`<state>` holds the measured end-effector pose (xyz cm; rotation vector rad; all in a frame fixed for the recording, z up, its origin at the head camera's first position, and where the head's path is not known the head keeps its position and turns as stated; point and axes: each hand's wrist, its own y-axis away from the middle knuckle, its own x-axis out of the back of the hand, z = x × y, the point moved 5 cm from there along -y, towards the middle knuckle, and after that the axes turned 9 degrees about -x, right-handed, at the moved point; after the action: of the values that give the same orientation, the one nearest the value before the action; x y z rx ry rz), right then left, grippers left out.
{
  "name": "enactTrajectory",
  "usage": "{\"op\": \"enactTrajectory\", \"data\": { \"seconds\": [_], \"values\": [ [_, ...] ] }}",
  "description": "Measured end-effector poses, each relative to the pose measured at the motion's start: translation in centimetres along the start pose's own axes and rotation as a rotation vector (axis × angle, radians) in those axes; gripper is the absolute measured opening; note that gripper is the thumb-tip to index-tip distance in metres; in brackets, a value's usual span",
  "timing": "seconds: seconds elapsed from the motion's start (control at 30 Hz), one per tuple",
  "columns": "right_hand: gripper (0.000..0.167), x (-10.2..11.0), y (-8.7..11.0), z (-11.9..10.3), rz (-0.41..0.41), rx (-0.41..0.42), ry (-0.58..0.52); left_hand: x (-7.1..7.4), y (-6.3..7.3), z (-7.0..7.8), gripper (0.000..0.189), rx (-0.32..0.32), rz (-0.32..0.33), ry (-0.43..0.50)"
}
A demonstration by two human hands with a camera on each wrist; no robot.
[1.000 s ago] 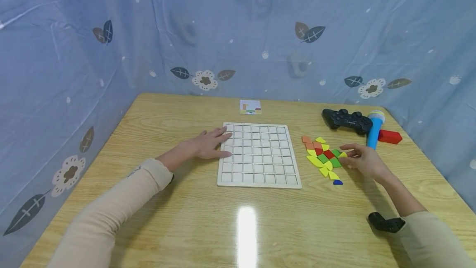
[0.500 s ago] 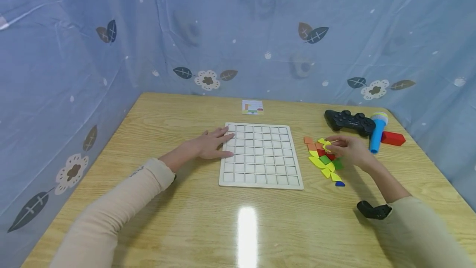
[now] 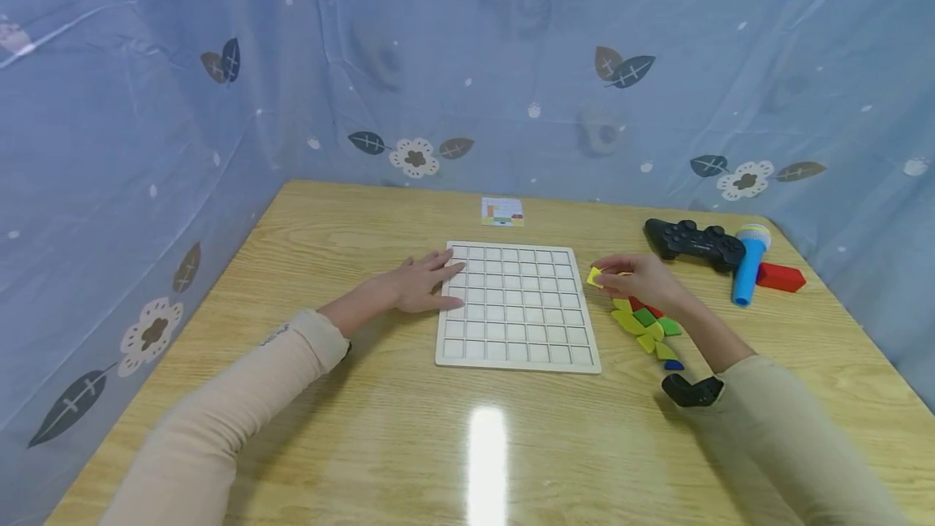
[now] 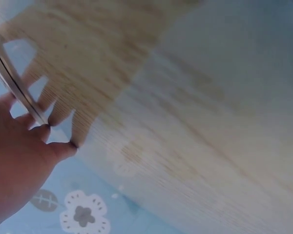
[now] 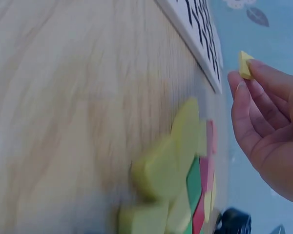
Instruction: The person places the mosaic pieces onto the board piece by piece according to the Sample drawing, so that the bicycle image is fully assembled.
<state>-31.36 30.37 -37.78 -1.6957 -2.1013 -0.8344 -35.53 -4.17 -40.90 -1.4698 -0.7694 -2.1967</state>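
Grid board (image 3: 520, 307) lies flat, no tile seated in its visible squares. Left hand (image 3: 422, 284): fingers spread, resting on the board's left edge. Right hand (image 3: 644, 279): raised near the opposite edge, thumb and fingertips pinching. Loose tiles (image 3: 644, 317) cluster right of the board, partly hidden by that hand. Printed card (image 3: 502, 212) sits beyond the far edge. Yellow tile (image 3: 595, 276), in the pinch, is just beside the board. Step in hand, judged: transfer of a first tile. Next move probably calls for choosing a square, turning the tile to suit, then lowering it.
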Motion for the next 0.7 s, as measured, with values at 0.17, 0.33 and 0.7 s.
{"op": "enactTrajectory", "data": {
  "seconds": [0.17, 0.33, 0.7],
  "values": [
    [0.044, -1.4, -1.3, -1.3, -0.021, -0.037, -0.003, 0.1, -0.1, 0.1, 0.078, 0.010, -0.002, -0.004],
    [0.038, -3.0, -2.5, -2.7, -0.066, -0.009, -0.011, 0.2, 0.0, 0.1, 0.078, 0.013, 0.000, 0.001],
    [0.038, -6.1, -4.6, -4.4, -0.193, 0.008, -0.067, -0.1, -0.3, -0.1, 0.078, 0.019, 0.004, -0.015]
  ]
}}
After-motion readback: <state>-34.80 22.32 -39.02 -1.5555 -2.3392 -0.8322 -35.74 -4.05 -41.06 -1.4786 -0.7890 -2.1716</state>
